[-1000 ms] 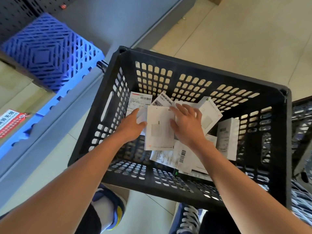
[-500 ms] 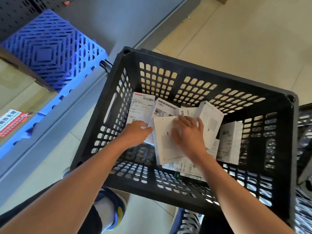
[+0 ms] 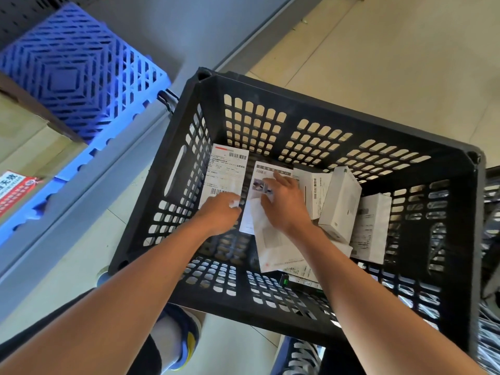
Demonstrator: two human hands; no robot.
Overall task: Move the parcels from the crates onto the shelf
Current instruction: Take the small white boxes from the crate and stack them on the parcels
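A black slatted crate (image 3: 319, 109) stands on the floor in front of me with several white parcels inside. My left hand (image 3: 220, 213) reaches into the crate's left side, its fingers curled on the lower edge of a flat labelled parcel (image 3: 228, 169) with barcodes. Beside it, my right hand (image 3: 285, 205) lies with fingers stretched over a white parcel with a picture label (image 3: 261, 175). A flat white box (image 3: 273, 247) lies under my right wrist. More white boxes (image 3: 341, 201) lean at the right.
A blue slatted crate (image 3: 73, 69) sits on the grey shelf (image 3: 81, 185) at upper left, beside a cardboard box (image 3: 24, 136). Another crate (image 3: 491, 266) touches the right edge. My shoes (image 3: 186, 339) are below the crate. Tiled floor (image 3: 392, 50) lies beyond.
The flat white box both hands held has dropped toward the crate's near side. My left hand shifted to the labelled parcel; my right hand moved left onto the picture-label parcel.
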